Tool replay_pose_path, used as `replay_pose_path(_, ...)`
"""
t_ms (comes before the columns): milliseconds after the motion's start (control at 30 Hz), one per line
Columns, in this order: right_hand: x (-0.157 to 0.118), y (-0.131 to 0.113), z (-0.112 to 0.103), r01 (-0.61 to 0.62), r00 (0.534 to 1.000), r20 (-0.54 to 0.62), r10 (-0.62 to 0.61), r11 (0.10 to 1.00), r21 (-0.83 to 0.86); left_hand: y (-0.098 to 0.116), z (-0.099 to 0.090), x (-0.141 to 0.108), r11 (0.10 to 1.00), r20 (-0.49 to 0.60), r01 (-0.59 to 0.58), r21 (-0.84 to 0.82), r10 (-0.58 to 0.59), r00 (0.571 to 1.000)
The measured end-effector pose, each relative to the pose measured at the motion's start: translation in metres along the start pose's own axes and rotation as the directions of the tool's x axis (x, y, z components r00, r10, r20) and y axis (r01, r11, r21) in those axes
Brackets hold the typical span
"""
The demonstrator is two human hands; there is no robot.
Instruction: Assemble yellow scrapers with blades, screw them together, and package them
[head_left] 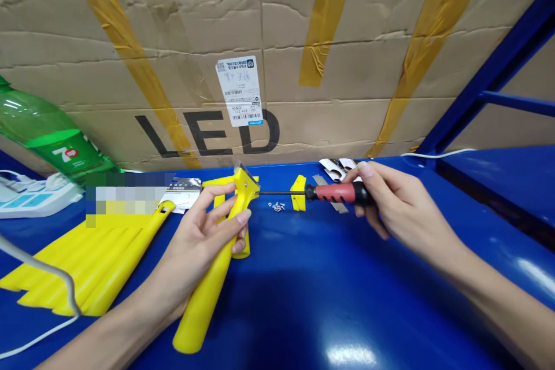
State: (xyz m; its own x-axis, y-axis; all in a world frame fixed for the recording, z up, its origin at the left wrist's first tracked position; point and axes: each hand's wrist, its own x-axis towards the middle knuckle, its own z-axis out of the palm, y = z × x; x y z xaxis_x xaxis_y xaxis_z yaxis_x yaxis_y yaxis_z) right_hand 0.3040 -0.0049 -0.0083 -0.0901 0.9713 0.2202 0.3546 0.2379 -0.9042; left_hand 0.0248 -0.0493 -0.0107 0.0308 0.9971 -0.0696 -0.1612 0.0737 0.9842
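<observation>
My left hand (212, 222) is wrapped round a yellow scraper (203, 295), its handle slanting down toward me and its head with a metal blade at the top. In my right hand (385, 191) is a screwdriver (336, 192) with a red and black handle, gripped near the handle's end. Its shaft lies level, and the tip meets the scraper's head close to a screw. Behind the shaft, a small yellow plastic piece (298, 199) rests on the blue surface beside a cluster of small screws and nuts (276, 206). Another yellow scraper (243, 247) is partly hidden behind my left hand.
Several yellow handles (108, 260) lie side by side at the left, near a white cable (65, 274). A green bottle (47, 133) and a white power strip (39, 196) stand behind them. Flat metal blades (338, 204) lie at right. A large cardboard box (295, 23) closes off the back.
</observation>
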Motion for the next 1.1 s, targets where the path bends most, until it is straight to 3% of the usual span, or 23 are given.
replay_pose_path(100, -0.001, -0.001, -0.001, -0.036, 0.997, 0.075, 0.032, 0.998, 0.061, -0.001, -0.002, 0.001, 0.999, -0.001, -0.025, 0.032, 0.025, 1.0)
replay_pose_path(233, 0.0, 0.0, -0.007, 0.071, 0.986, 0.14, -0.09, 0.989, 0.13, 0.0, -0.004, 0.004, 0.998, -0.001, -0.036, 0.044, 0.036, 0.999)
replay_pose_path(433, 0.002, 0.004, -0.003, 0.003, 1.0, -0.025, -0.002, 1.0, 0.018, 0.003, -0.003, 0.004, 0.997, 0.025, -0.063, 0.036, 0.062, 0.998)
replay_pose_path(600, 0.0, 0.002, -0.003, 0.077, 0.982, 0.155, -0.109, 0.976, 0.202, 0.001, -0.008, 0.006, 0.999, -0.016, -0.046, 0.013, 0.047, 0.999)
replay_pose_path(700, 0.001, 0.005, 0.001, 0.092, 0.994, 0.043, -0.096, 0.992, 0.084, -0.002, -0.007, 0.007, 1.0, 0.005, -0.029, 0.008, 0.029, 1.0)
replay_pose_path(800, 0.002, 0.008, 0.002, 0.005, 0.999, -0.037, -0.006, 1.0, -0.005, -0.003, -0.005, 0.007, 0.999, 0.022, -0.036, 0.0, 0.036, 0.999)
replay_pose_path(867, 0.003, 0.009, 0.001, -0.02, 0.998, 0.061, 0.015, 0.997, 0.076, -0.002, -0.004, 0.006, 0.999, 0.011, -0.036, 0.003, 0.036, 0.999)
replay_pose_path(967, 0.005, 0.008, -0.002, 0.035, 0.98, 0.188, -0.072, 0.98, 0.195, 0.0, -0.004, 0.006, 1.0, -0.016, -0.025, 0.011, 0.025, 1.0)
replay_pose_path(1033, 0.005, 0.009, -0.001, 0.063, 0.985, 0.146, -0.086, 0.985, 0.158, 0.0, -0.004, 0.005, 1.0, -0.011, -0.023, 0.007, 0.024, 1.0)
replay_pose_path(1100, 0.004, 0.01, 0.001, 0.044, 0.999, 0.022, -0.045, 0.998, 0.042, 0.0, -0.003, 0.004, 1.0, 0.004, -0.029, 0.008, 0.029, 1.0)
